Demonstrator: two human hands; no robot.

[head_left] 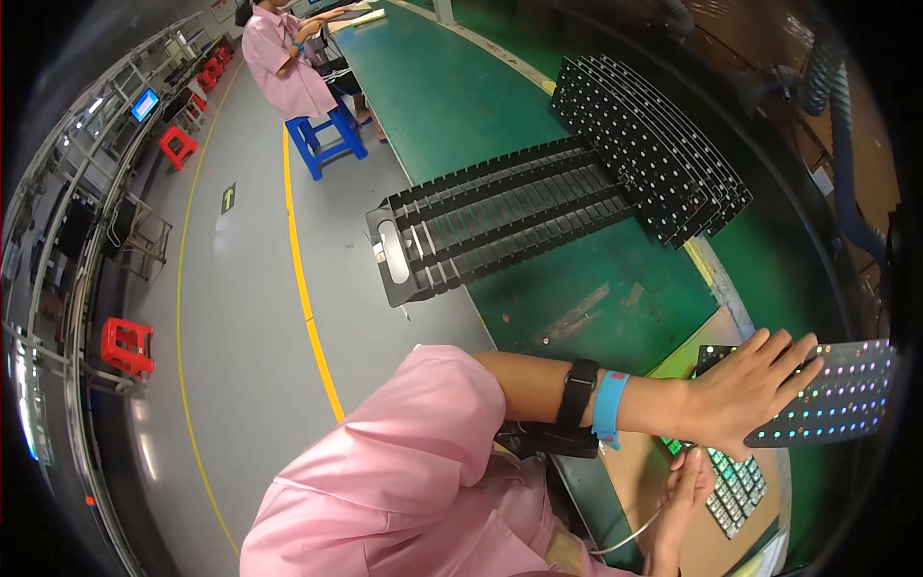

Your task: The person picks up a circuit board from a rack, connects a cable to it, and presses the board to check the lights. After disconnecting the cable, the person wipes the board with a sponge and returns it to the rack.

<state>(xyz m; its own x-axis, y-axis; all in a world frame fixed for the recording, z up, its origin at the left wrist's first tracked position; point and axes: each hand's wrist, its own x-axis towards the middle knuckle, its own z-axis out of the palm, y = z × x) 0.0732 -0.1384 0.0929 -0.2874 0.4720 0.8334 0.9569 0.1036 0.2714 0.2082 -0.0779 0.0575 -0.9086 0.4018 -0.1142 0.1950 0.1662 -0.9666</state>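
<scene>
My left hand (755, 389), with a blue band and a dark strap at its wrist, lies with spread fingers across a dark panel (832, 399). Rows of small coloured lights glow on that panel. Just below, my right hand (687, 484) is closed in a pinch on a thin white cable (627, 541), whose end is hidden by the fingers. Beside the right hand is a keyboard (735, 500) with pale keys and a green glow, partly covered by my left hand and the panel. It rests on a brown board (625, 471).
A black slotted rack (519, 207) stands on the green table (433, 87), its handle end over the table's left edge. Several black perforated plates (635, 144) stand upright at its far end. Beyond, a person in pink (284, 58) sits on a blue stool (327, 142). Red stools (127, 346) line the aisle.
</scene>
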